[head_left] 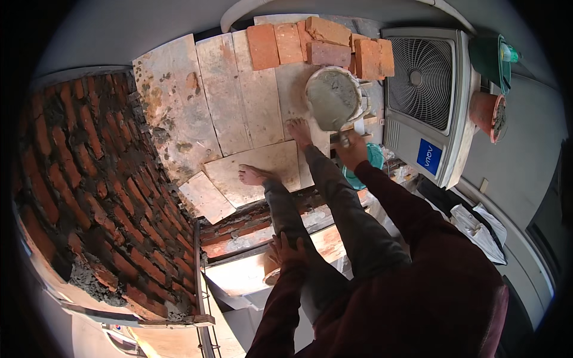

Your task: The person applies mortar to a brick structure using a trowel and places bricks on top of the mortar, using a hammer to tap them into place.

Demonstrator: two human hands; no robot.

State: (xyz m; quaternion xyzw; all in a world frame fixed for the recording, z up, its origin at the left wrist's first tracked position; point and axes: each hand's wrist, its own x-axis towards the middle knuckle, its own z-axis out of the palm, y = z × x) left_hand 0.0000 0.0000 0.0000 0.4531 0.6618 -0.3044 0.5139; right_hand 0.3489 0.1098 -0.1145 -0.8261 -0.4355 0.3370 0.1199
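Observation:
My right hand (353,150) is closed around a short-handled tool (344,139), held just below the bucket. Most of that tool is hidden, so its kind is unclear. The round white bucket (333,100) is filled with wet grey mortar and stands on the boards beyond my feet. With fingers spread, my left hand (289,253) rests against my left leg near the knee and holds nothing. To the left is brickwork (101,179) of red bricks with dark, rough mortar joints.
Loose bricks (262,46) lie along the far side of the boards (227,89). An air-conditioner unit (418,89) stands at the right, with a dark green bucket (486,59) and an orange bucket (484,113) beside it. A teal bucket (375,156) sits by my right wrist.

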